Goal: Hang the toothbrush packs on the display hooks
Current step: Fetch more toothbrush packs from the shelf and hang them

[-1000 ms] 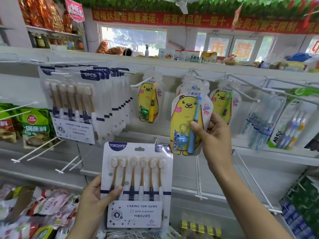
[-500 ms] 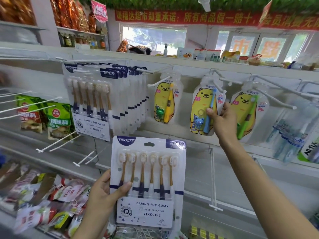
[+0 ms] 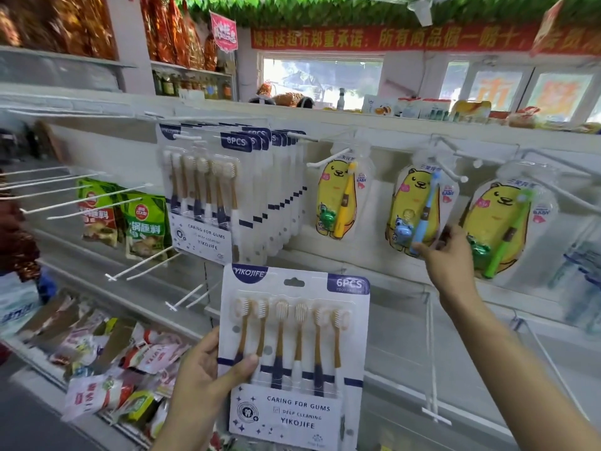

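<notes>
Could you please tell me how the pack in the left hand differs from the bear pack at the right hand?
The six-brush pack is a white rectangle with brown brushes; the bear pack is yellow, bear-shaped, with one blue brush. The left hand holds the six-brush pack off any hook; the bear pack hangs on a hook, right hand at its bottom.

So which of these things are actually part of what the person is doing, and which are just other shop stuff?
Part of the job:
- six-brush pack, held by the left hand
- blue bear pack, pinched by the right hand
- hung six-brush packs
- display hook

Just shop stuff:
- green sauce packets
- snack bags on the lower shelf
- red banner
</notes>
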`<state>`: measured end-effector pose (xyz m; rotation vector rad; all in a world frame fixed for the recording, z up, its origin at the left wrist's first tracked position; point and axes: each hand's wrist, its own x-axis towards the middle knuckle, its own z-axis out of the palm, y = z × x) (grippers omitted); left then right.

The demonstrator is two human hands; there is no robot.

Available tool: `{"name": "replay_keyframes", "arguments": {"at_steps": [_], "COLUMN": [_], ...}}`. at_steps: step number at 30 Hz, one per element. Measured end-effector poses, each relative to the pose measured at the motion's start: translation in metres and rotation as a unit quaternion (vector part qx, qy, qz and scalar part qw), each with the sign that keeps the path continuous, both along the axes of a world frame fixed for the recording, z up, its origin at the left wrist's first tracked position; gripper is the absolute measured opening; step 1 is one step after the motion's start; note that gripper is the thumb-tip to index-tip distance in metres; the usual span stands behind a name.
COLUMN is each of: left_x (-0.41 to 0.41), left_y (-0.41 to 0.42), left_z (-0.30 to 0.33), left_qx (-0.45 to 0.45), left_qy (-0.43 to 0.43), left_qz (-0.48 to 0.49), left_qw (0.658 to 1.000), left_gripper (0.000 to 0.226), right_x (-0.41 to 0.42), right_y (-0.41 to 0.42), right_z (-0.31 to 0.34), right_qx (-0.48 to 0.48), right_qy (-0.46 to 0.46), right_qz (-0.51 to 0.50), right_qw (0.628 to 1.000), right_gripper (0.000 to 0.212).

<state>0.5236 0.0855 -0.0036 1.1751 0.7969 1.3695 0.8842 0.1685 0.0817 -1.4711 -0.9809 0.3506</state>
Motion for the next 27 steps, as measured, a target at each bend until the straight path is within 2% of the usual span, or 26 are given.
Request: {"name": "replay_keyframes", "arguments": {"at_steps": [3,5,7,10,11,14,15,18,20,23,27], "left_x": [-0.004,-0.008,-0.012,-0.021,-0.025,-0.037,-0.042,-0.063,-0.078,-0.101,-0.131], "left_y": [0.005,0.012,0.018,0.029,0.032,0.041,0.044,0.057,0.066,0.077,0.087], "left_z": [0.002,0.004,0.007,0.007,0.007,0.009,0.01,0.01,0.007,0.0,-0.009], "left_qx": [-0.004,-0.003,0.0,-0.016,-0.02,-0.013,-0.008,0.004,0.006,0.014,0.022], "left_qy": [-0.003,-0.001,0.001,-0.006,-0.01,-0.006,0.0,0.017,0.024,0.032,0.072], "left_qz": [-0.008,-0.009,-0.019,-0.045,-0.056,-0.083,-0.086,-0.098,-0.102,-0.113,-0.13], "left_qw": [1.0,1.0,1.0,0.999,0.998,0.996,0.996,0.995,0.994,0.993,0.989], "left_gripper": [0.075,0.07,0.066,0.062,0.064,0.065,0.062,0.057,0.064,0.074,0.077], "right_x": [-0.002,-0.003,-0.013,-0.053,-0.071,-0.127,-0.144,-0.192,-0.217,-0.252,-0.283], "right_y": [-0.023,-0.037,-0.054,-0.083,-0.093,-0.113,-0.118,-0.122,-0.119,-0.112,-0.103], "right_z": [-0.014,-0.026,-0.035,-0.035,-0.032,-0.017,-0.013,-0.004,-0.005,-0.016,-0.033], "right_qx": [-0.027,-0.06,-0.077,-0.036,-0.021,-0.004,-0.002,0.026,0.039,0.028,0.025], "right_qy": [0.049,0.078,0.093,0.117,0.128,0.125,0.119,0.104,0.121,0.136,0.153], "right_qz": [0.02,0.035,0.044,0.062,0.079,0.124,0.134,0.19,0.226,0.208,0.16], "right_qw": [0.998,0.995,0.992,0.991,0.988,0.984,0.984,0.976,0.966,0.968,0.975], "right_gripper": [0.065,0.069,0.064,0.041,0.045,0.088,0.089,0.069,0.059,0.08,0.077]}}
